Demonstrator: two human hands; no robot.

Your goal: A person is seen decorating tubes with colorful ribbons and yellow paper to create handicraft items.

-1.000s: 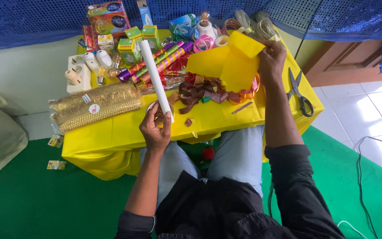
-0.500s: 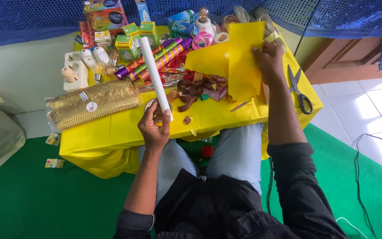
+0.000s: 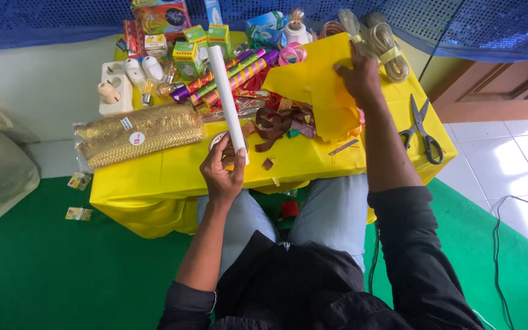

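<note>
My left hand (image 3: 223, 173) grips the lower end of a white rolled paper tube (image 3: 227, 101), which slants up and away over the yellow-covered table (image 3: 154, 177). My right hand (image 3: 358, 78) holds a sheet of yellow paper (image 3: 319, 82) at its upper right, pressing it down over a heap of brown and red ribbon scraps (image 3: 279, 121). A roll of tape (image 3: 218, 140) lies partly hidden behind my left hand.
Scissors (image 3: 421, 128) lie at the table's right edge. A gold trim packet (image 3: 135, 133) sits left. Striped tubes (image 3: 230, 74), small boxes (image 3: 194, 52), bulbs, a white socket block (image 3: 112, 91) and coiled cord (image 3: 386, 46) crowd the back. A black cable (image 3: 508, 244) runs over green carpet.
My right hand has lowered the yellow paper from held up in the air to resting over the ribbon heap. The left hand keeps the white tube in the same pose.
</note>
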